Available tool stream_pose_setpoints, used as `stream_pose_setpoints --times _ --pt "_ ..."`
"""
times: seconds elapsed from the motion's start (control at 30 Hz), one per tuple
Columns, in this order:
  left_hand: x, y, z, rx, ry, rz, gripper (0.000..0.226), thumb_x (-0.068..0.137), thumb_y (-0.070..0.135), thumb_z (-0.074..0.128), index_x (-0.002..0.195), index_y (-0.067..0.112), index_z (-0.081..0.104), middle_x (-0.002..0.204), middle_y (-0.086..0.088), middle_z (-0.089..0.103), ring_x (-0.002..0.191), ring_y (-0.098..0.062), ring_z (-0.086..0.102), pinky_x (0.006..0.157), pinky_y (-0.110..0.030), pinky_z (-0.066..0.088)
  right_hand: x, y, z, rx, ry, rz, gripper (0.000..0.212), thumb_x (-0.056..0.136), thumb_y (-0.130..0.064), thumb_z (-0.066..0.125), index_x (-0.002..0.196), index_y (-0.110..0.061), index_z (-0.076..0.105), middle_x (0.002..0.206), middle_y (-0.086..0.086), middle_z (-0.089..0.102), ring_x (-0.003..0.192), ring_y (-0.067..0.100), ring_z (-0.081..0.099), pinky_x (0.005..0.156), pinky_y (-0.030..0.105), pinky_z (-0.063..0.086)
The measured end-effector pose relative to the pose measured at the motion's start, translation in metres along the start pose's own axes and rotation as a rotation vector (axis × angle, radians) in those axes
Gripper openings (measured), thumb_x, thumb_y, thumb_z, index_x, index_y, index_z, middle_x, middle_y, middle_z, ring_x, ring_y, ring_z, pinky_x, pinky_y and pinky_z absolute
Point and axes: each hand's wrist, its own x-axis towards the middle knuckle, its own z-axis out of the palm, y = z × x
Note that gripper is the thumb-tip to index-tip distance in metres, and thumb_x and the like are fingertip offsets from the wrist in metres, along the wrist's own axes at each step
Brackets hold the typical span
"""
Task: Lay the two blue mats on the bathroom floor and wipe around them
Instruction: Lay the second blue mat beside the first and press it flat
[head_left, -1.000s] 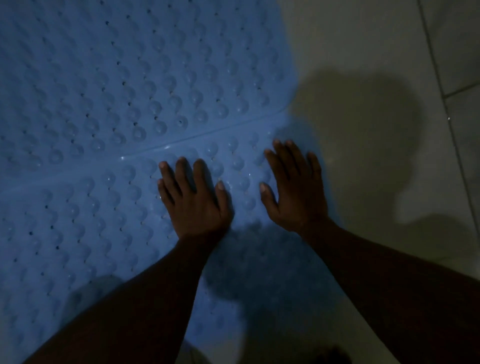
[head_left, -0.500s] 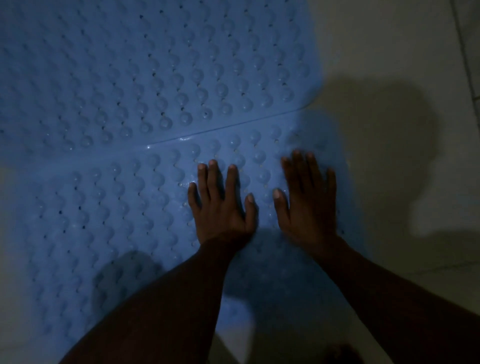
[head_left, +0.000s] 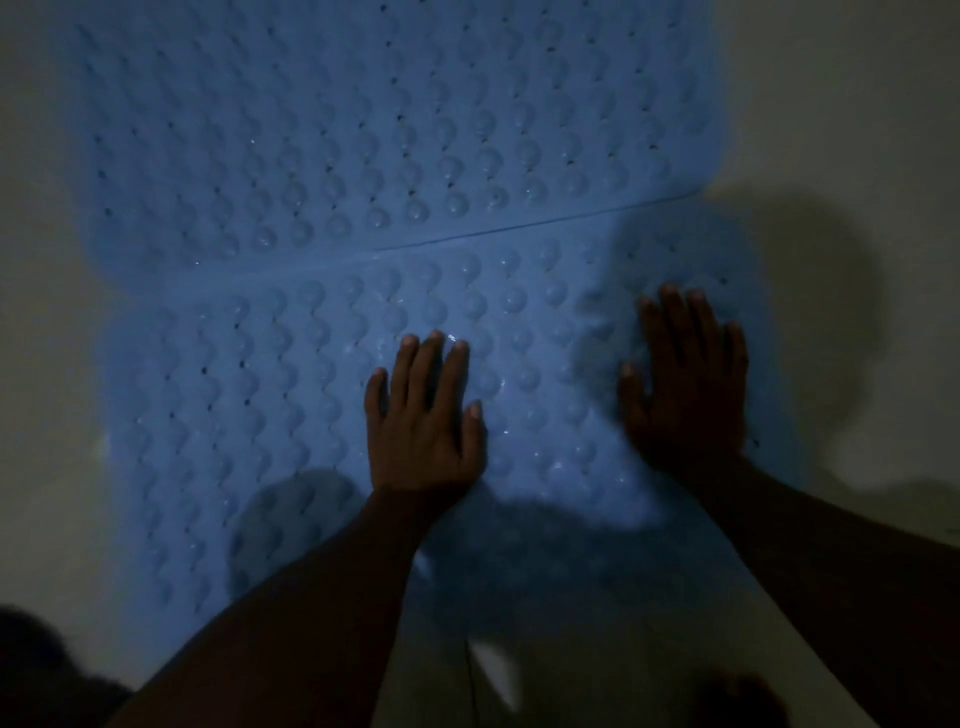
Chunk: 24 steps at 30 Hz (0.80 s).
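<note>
Two blue mats with raised bumps and small holes lie flat on the pale floor, meeting along a seam that runs across the view. The far mat (head_left: 395, 119) fills the upper part; the near mat (head_left: 249, 395) lies below it. My left hand (head_left: 423, 421) presses flat on the near mat with straight fingers. My right hand (head_left: 685, 379) lies flat on the same mat close to its right edge, fingers spread. Neither hand holds anything. The light is dim.
Pale floor tiles (head_left: 852, 104) surround the mats on the left and right. My shadow falls over the floor at the right and over the near mat's lower part. A dark shape (head_left: 36, 670) sits at the bottom left corner.
The view has shifted left, so the mats' left edge and floor beside it now show. My two hands have spread farther apart on the near mat, the right one toward its right edge.
</note>
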Motion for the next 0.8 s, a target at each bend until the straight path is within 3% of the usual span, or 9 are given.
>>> stream_pose_setpoints --times 0.17,0.37,0.57,0.7,0.8 --pt "0.001 -0.005 -0.002 -0.037 -0.069 0.012 0.069 0.095 0.047 0.046 0.157 0.019 0.038 0.166 -0.009 0.031 0.156 -0.028 0.020 0.122 -0.054 0.016 0.001 -0.016 -0.004 -0.023 0.019 0.060 0.065 0.099 -0.039 0.041 0.158 -0.014 0.030 0.165 0.009 0.029 0.154 0.027 0.022 0.122 0.059 0.016" --pt "0.000 -0.007 0.000 -0.068 -0.065 0.001 0.065 0.098 0.045 0.042 0.158 0.020 0.037 0.167 -0.007 0.030 0.157 -0.025 0.018 0.124 -0.053 0.015 0.003 -0.112 0.009 0.033 -0.017 0.028 0.063 0.101 -0.041 0.037 0.159 -0.017 0.029 0.167 0.009 0.023 0.156 0.028 0.018 0.123 0.057 0.015" --pt "-0.004 -0.015 -0.004 -0.125 -0.029 0.041 0.060 0.099 0.040 0.043 0.154 0.017 0.045 0.164 -0.010 0.037 0.156 -0.028 0.024 0.123 -0.053 0.021 0.004 -0.113 0.012 -0.002 -0.038 0.055 0.065 0.097 -0.044 0.040 0.157 -0.019 0.033 0.167 0.006 0.024 0.156 0.025 0.018 0.123 0.053 0.014" --pt "-0.016 -0.062 -0.019 -0.041 -0.022 -0.090 0.062 0.100 0.043 0.042 0.156 0.018 0.040 0.163 -0.013 0.036 0.155 -0.033 0.023 0.122 -0.053 0.021 0.003 -0.114 0.010 0.004 -0.057 0.044 0.065 0.097 -0.045 0.040 0.157 -0.019 0.034 0.167 0.006 0.024 0.155 0.026 0.019 0.123 0.053 0.014" --pt "-0.026 -0.103 -0.019 0.016 -0.030 -0.083 0.066 0.098 0.044 0.042 0.158 0.017 0.036 0.166 -0.010 0.030 0.157 -0.031 0.018 0.123 -0.055 0.018 0.004 -0.113 0.011 0.017 -0.063 0.061 0.065 0.097 -0.046 0.040 0.156 -0.019 0.034 0.167 0.006 0.024 0.155 0.026 0.018 0.123 0.052 0.014"
